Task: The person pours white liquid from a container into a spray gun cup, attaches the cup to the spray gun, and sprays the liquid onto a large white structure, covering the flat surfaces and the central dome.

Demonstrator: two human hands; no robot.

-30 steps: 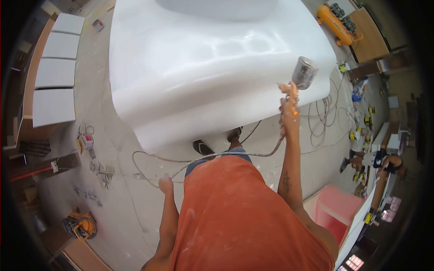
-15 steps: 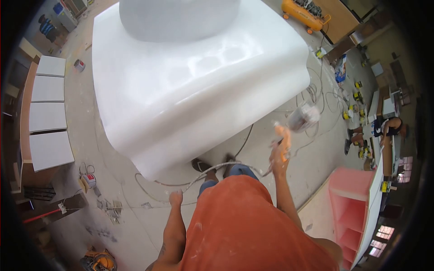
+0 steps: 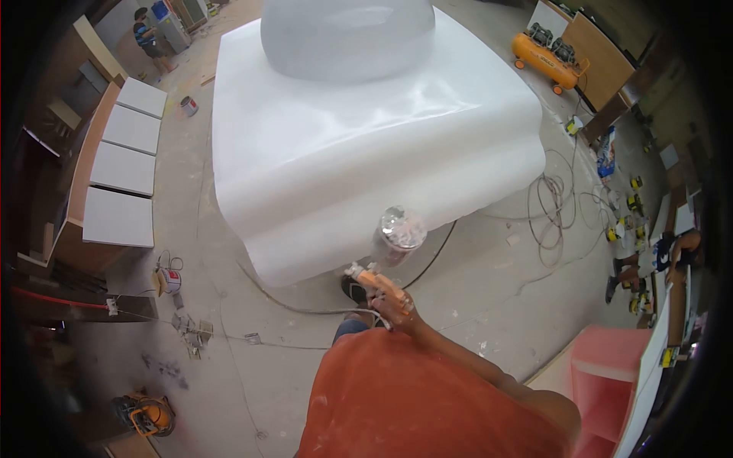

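Observation:
My right hand [image 3: 394, 307] is wrapped around the handle of an orange spray gun [image 3: 379, 284]. The gun has a whitish, paint-smeared nozzle and a clear-walled paint cup [image 3: 401, 238] with a shiny top. A pale air hose [image 3: 301, 309] runs from near that hand across to the left, low over the floor. Just beyond the gun stands a large, glossy white curved form [image 3: 366, 164] with a grey rounded upper part [image 3: 347, 42]. Gun and cup appear in front of its lower edge, apart from it as far as I can see. My left hand is out of view.
Coiled hoses [image 3: 551, 217] lie on the floor at right. An orange air compressor [image 3: 548, 61] stands far right, a pink shelf unit [image 3: 607, 374] near right. White panels [image 3: 118, 217] line the left, near a paint can [image 3: 169, 281]. Two other people [image 3: 153, 42] are farther off.
My right hand has swung the spray gun leftward, in front of my body. My left hand, earlier low at the left near the hose, has gone out of view. The camera view has shifted.

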